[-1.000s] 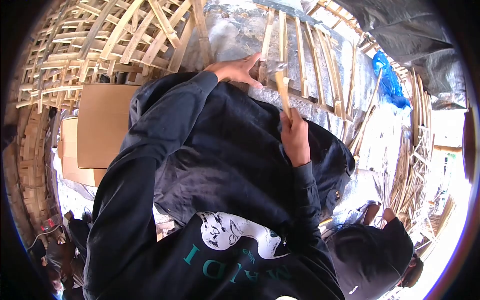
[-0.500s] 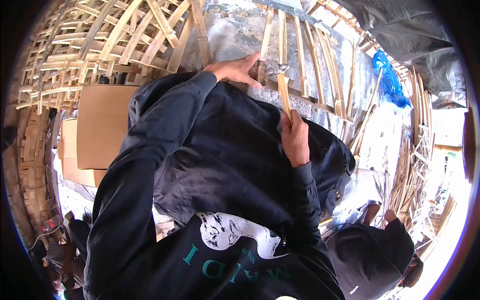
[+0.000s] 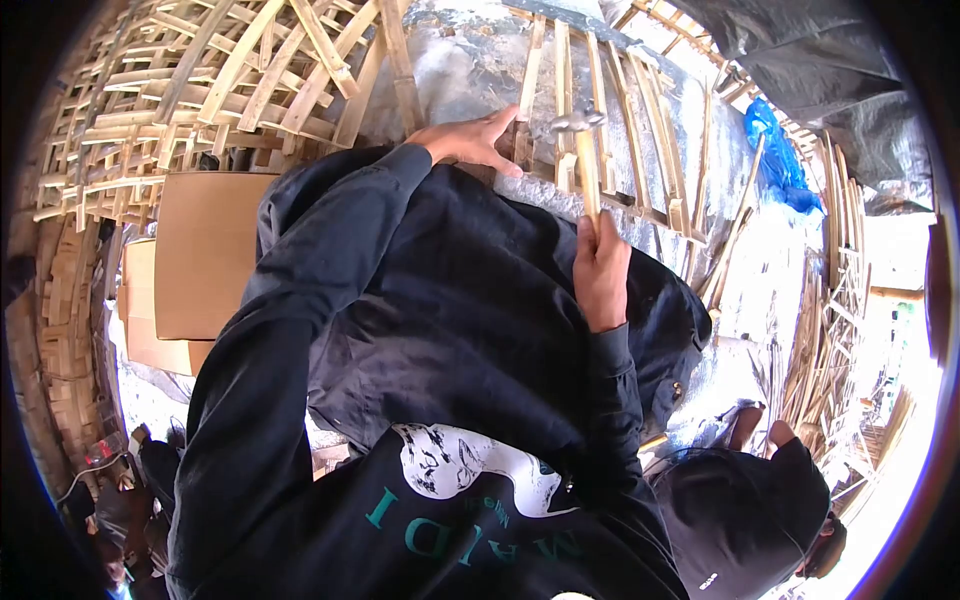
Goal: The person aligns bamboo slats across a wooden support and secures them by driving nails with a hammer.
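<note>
My right hand point(image 3: 603, 270) is wrapped round the wooden handle of a hammer point(image 3: 587, 165), whose metal head is raised over a frame of bamboo slats point(image 3: 625, 130). My left hand point(image 3: 468, 140) lies at the near left end of this frame, thumb and forefinger spread apart. Its fingertips reach the lower end of a slat point(image 3: 533, 70); whether they press on it I cannot tell. The frame rests on a grey, silvery sheet point(image 3: 455, 65) in front of my knees, which are covered in dark cloth. Any nail under the hammer is too small to make out.
Woven bamboo lattice point(image 3: 200, 80) leans at the far left, above cardboard boxes point(image 3: 210, 255). A blue plastic bag point(image 3: 775, 160) and loose bamboo strips point(image 3: 830, 320) lie to the right. Another person in dark clothes point(image 3: 740, 515) sits close at the lower right.
The hammer has risen off the slats and swung slightly right, with my right hand shifting right too. My left hand has stayed in place.
</note>
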The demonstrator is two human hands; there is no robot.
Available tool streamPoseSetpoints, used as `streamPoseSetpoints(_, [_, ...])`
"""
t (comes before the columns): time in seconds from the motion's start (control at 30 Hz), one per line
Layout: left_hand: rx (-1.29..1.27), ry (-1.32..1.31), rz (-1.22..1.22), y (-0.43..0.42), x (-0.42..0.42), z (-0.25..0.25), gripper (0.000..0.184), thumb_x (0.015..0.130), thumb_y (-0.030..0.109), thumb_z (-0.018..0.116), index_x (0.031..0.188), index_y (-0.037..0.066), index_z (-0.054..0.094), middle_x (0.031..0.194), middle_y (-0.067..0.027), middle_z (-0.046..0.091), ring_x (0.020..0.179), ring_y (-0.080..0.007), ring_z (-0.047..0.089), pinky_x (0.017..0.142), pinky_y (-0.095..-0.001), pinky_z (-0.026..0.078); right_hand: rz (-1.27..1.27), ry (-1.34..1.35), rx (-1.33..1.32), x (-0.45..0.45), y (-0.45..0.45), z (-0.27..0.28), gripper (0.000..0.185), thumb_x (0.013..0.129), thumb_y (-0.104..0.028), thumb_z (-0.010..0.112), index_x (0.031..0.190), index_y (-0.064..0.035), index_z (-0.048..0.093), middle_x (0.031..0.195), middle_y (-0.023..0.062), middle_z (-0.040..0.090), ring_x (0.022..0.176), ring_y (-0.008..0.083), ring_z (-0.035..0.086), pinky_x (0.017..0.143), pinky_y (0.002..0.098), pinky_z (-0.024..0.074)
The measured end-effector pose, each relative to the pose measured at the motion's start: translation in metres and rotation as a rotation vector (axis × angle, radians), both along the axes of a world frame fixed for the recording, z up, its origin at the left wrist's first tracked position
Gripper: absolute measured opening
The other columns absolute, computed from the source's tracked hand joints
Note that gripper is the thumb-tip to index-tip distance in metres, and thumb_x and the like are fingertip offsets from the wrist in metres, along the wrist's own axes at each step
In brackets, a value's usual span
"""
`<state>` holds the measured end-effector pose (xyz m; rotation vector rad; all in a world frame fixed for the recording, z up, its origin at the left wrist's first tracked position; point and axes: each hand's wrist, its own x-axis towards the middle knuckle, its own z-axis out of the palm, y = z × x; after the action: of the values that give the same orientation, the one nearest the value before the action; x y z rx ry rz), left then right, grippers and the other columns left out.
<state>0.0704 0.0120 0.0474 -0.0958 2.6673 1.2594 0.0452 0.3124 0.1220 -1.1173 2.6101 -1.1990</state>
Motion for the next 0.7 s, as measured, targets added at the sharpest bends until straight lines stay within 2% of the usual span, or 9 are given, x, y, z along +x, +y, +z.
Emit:
streamPoseSetpoints(0.17, [0.011,0.051,0.007,-0.002,-0.003,-0.018,0.111,0.08,0.051,0.083,0.156,0.0,0.019,0.16,-0.0308,0.031,0.152,-0.0372,0.031,0.121,-0.0405,0.029,-0.015,-0.06,0.027,-0.001,0.004,-0.007,0.021,0.104,-0.014,0.057,0.092,0.0015,0.05,0.076,0.0322,0.057,0.078,0.0541,0.057,0.059,0.0556,0.0409])
streamPoseSetpoints(0.23, [-0.009,0.133,0.065,0.001,0.001,-0.022,0.1,0.08,0.05,0.083,0.15,0.006,0.027,0.158,-0.0295,0.034,0.149,-0.0384,0.034,0.12,-0.0422,0.031,0.077,0.061,0.093,-0.003,0.007,-0.014,0.02,0.104,-0.014,0.057,0.093,0.0015,0.05,0.078,0.032,0.058,0.078,0.054,0.057,0.06,0.0565,0.0411])
streamPoseSetpoints(0.37, [0.014,0.06,0.023,-0.003,-0.003,-0.018,0.111,0.08,0.051,0.083,0.156,0.0,0.019,0.159,-0.0303,0.032,0.151,-0.0383,0.033,0.122,-0.0411,0.029,0.013,0.015,0.099,-0.008,0.004,0.002,0.019,0.104,-0.014,0.057,0.094,0.0016,0.051,0.079,0.0312,0.06,0.077,0.0533,0.058,0.061,0.0583,0.0406])
streamPoseSetpoints(0.43, [0.031,-0.017,-0.007,0.001,-0.002,0.002,0.115,0.079,0.051,0.083,0.157,-0.002,0.016,0.159,-0.0311,0.031,0.152,-0.0375,0.031,0.122,-0.0403,0.028,-0.005,0.034,0.06,-0.003,-0.002,0.007,0.019,0.104,-0.015,0.057,0.095,0.0018,0.051,0.078,0.0311,0.06,0.077,0.0533,0.059,0.061,0.0586,0.0406])
streamPoseSetpoints(0.53, [-0.011,0.087,0.059,0.001,0.0,-0.016,0.11,0.079,0.05,0.084,0.154,0.0,0.021,0.158,-0.0308,0.033,0.15,-0.0375,0.033,0.121,-0.0407,0.03,-0.017,0.019,0.058,-0.005,0.0,-0.007,0.02,0.104,-0.016,0.056,0.097,0.0019,0.05,0.077,0.031,0.06,0.075,0.0537,0.058,0.061,0.0596,0.0409])
streamPoseSetpoints(0.6, [-0.002,0.113,0.047,0.002,-0.002,-0.02,0.108,0.079,0.049,0.084,0.154,0.001,0.022,0.157,-0.0308,0.034,0.15,-0.0376,0.034,0.121,-0.041,0.03,0.102,0.07,0.152,-0.001,0.003,-0.02,0.02,0.104,-0.016,0.057,0.097,0.0011,0.051,0.075,0.0308,0.06,0.073,0.054,0.058,0.061,0.06,0.0412])
streamPoseSetpoints(0.63, [0.007,0.139,0.036,0.001,-0.002,-0.019,0.107,0.079,0.049,0.084,0.153,0.002,0.023,0.157,-0.0308,0.035,0.149,-0.0377,0.035,0.12,-0.0412,0.031,0.096,-0.01,0.147,-0.001,0.005,-0.018,0.019,0.104,-0.016,0.058,0.096,0.0008,0.051,0.074,0.0308,0.06,0.072,0.0539,0.058,0.061,0.0599,0.0412])
streamPoseSetpoints(0.7, [0.024,0.087,0.018,-0.002,-0.006,-0.009,0.112,0.079,0.049,0.084,0.155,-0.001,0.019,0.158,-0.0313,0.033,0.15,-0.0377,0.033,0.121,-0.0406,0.03,0.102,0.04,0.143,-0.008,0.005,-0.009,0.019,0.104,-0.016,0.058,0.097,0.0009,0.051,0.074,0.0308,0.06,0.072,0.0538,0.058,0.06,0.0598,0.0412])
